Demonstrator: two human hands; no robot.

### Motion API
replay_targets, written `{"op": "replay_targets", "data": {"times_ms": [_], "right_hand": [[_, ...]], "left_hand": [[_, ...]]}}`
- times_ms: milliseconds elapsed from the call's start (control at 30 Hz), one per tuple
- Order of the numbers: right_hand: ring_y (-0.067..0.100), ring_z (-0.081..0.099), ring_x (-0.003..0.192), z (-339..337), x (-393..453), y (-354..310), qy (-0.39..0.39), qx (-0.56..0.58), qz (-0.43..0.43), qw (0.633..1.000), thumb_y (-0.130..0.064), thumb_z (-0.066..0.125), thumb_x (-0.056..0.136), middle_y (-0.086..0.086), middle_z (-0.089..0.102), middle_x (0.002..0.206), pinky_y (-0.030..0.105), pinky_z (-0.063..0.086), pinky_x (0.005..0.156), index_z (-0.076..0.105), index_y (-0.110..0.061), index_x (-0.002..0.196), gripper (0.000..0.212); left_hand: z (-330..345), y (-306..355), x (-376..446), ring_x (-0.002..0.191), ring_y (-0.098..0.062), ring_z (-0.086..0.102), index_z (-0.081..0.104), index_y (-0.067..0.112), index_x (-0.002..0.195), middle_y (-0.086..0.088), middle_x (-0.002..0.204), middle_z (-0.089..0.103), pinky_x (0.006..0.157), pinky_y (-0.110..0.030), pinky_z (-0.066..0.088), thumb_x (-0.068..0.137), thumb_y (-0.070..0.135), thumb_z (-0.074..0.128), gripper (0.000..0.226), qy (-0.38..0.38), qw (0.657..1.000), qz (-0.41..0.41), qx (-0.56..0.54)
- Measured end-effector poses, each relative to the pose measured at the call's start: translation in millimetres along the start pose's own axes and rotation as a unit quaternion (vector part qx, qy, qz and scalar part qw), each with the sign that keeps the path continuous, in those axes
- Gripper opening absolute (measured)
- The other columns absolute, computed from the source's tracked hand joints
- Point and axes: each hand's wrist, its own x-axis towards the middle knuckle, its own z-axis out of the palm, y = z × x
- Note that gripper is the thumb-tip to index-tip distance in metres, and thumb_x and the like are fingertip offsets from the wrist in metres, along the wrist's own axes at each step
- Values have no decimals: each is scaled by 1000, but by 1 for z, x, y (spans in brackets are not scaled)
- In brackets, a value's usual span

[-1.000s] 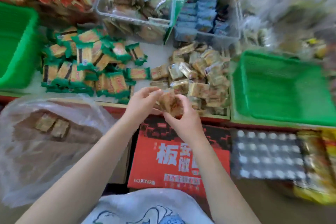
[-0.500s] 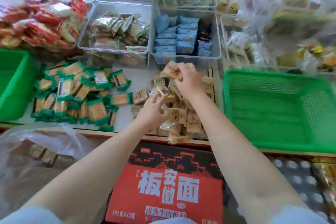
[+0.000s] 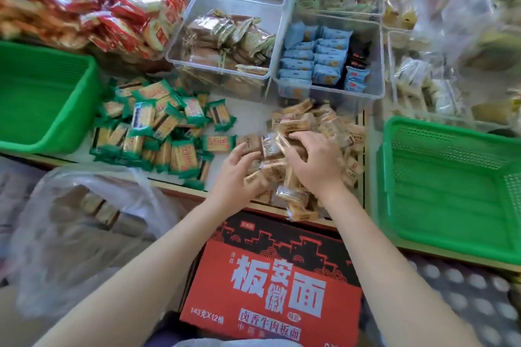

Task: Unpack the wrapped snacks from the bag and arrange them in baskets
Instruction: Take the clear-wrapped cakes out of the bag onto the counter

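Flanking the tan snacks [image 3: 324,132] both hands' grips hold, green baskets [image 3: 451,222] stand.

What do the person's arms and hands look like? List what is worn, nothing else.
Both forearms are bare from wrist to the bottom edge of the picture: no sleeves show on them. The left hand and right hand wear no gloves, and no ring, watch or bracelet shows on fingers or wrists. A strip of light fabric shows at the bottom edge, probably a top.
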Motion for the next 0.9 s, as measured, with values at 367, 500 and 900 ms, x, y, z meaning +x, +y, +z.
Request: {"op": "replay_targets", "data": {"times_ms": [367,500,900], "right_hand": [[10,60,90,239,-70,-179,-371,97,95,919,-46,54,100,-7,68,98,27,46,76,68,-19,108,31],[21,68,84,342,-80,-241,-388,163,222,879,-37,60,99,6,72,93,41,57,80,70,-11,101,27],[29,57,127,548,-29,-289,-172,209,484,832,-32,78,85,13,56,141,39,47,105,50,-1,140,69]], "left_hand": [[-87,-278,-152,133,-31,40,57,9,136,-12,143,44,107,-41,39,94,23,58,44,79,945,-316,43],[-124,-360,-177,142,-33,32,38,15,151,-14,158,29,110,-42,37,97,34,55,60,-19,927,-371,49],[-147,-489,-180,155,-26,2,7,43,158,4,168,-9,122,-48,15,97,54,48,74,-187,919,-347,0]]}}
